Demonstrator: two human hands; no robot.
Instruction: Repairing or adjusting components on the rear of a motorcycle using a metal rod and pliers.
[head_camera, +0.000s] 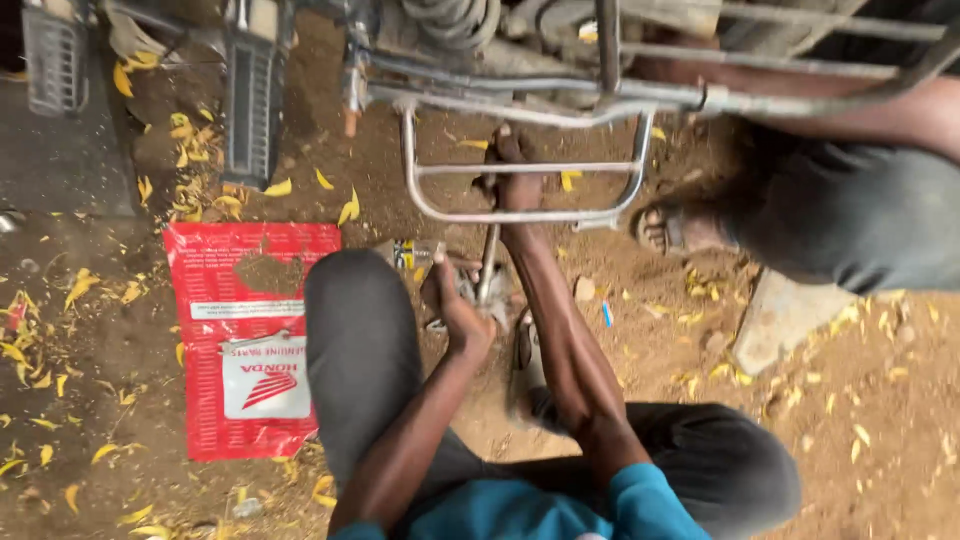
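I squat on bare earth beside a vehicle's underside. My right hand (513, 183) reaches forward and is closed on the crossbars of a chrome tube guard frame (425, 200). A thin metal rod (488, 262) runs from under that wrist back toward me. My left hand (458, 305) is closed around the rod's lower end, just past my left knee (350, 300). What the rod's far end meets is hidden by my right hand.
A red plastic bag (245, 340) lies flat at left, a small yellow-and-blue box (408, 254) beyond my knee. Another person's sandalled foot (664, 228) and dark trouser leg (860, 225) stand at right by a flat stone (780, 315). Ribbed footrests (250, 100) are at top left, with yellow leaves scattered around.
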